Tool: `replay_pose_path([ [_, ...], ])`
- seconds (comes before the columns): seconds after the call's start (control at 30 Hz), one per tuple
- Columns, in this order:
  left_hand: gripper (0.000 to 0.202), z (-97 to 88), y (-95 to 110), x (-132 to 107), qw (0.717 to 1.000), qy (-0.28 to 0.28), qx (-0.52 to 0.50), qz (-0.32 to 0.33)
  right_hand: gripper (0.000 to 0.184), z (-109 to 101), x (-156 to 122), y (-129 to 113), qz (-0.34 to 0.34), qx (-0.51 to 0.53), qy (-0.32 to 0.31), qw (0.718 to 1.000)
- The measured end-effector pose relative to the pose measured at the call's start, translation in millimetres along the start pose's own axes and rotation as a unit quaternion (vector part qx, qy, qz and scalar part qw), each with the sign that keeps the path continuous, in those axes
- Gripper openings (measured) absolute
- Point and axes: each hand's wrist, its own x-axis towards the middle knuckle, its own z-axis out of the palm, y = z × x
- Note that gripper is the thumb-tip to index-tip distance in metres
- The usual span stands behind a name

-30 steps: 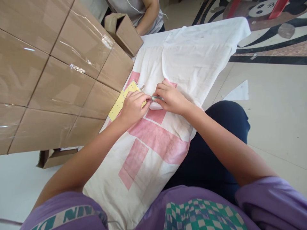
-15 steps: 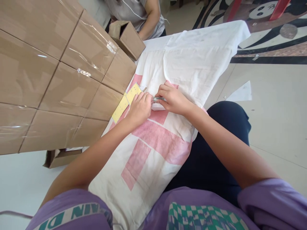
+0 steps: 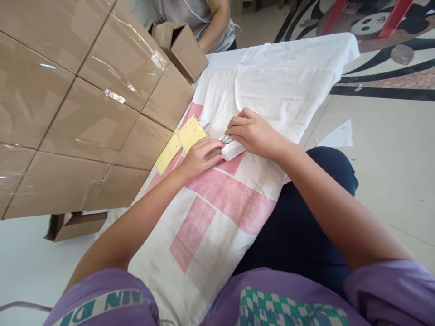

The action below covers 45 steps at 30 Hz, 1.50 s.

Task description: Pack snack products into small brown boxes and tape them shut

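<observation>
My left hand [image 3: 200, 156] and my right hand [image 3: 253, 132] meet over a small white block-shaped piece [image 3: 233, 150] that lies on a white cloth with pink rectangles [image 3: 224, 199]. Both hands have their fingers curled and pinched on the piece. A small greenish part [image 3: 226, 138] shows at its top between my fingertips; I cannot make out what it is. Two yellow dotted cards [image 3: 180, 140] lie on the cloth just left of my left hand.
Taped cardboard boxes [image 3: 78, 104] are stacked high on the left, close to the cards. A small open carton [image 3: 181, 45] sits at the far end, with another person's arm [image 3: 212, 25] behind it. A flattened box [image 3: 73, 225] lies on the floor lower left.
The white piece has tilted and shifted slightly right. My left hand has slid off the yellow cards, so more of them shows. The camera view has shifted a little.
</observation>
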Motion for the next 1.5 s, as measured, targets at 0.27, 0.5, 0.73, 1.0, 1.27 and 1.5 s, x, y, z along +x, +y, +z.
replay_pose_path([
  [0.27,0.045,23.8,-0.7,-4.8,0.998,0.051,-0.027,-0.013,0.031,-4.0,-6.0,8.1,0.014,0.032,-0.008,0.999],
  [0.5,0.038,13.6,-6.7,4.3,0.999,0.032,0.003,0.036,0.03,-0.9,-6.2,8.3,0.009,0.056,0.001,0.998],
  [0.73,0.032,7.9,-4.7,8.1,1.0,0.002,-0.016,-0.003,0.029,-2.5,-7.0,7.2,0.018,0.057,-0.008,0.998],
  [1.0,0.03,3.7,-6.0,11.4,1.0,-0.022,0.004,0.02,0.033,-4.6,-6.5,4.3,0.023,0.077,-0.011,0.997],
  [1.27,0.018,9.4,-18.3,11.6,0.992,0.02,0.016,0.123,0.035,-7.5,-7.6,1.3,0.048,0.077,-0.012,0.996],
  [1.5,0.042,36.4,-23.7,11.3,0.995,0.085,-0.015,0.041,0.025,-14.6,-4.0,-3.2,0.059,0.055,-0.031,0.996],
])
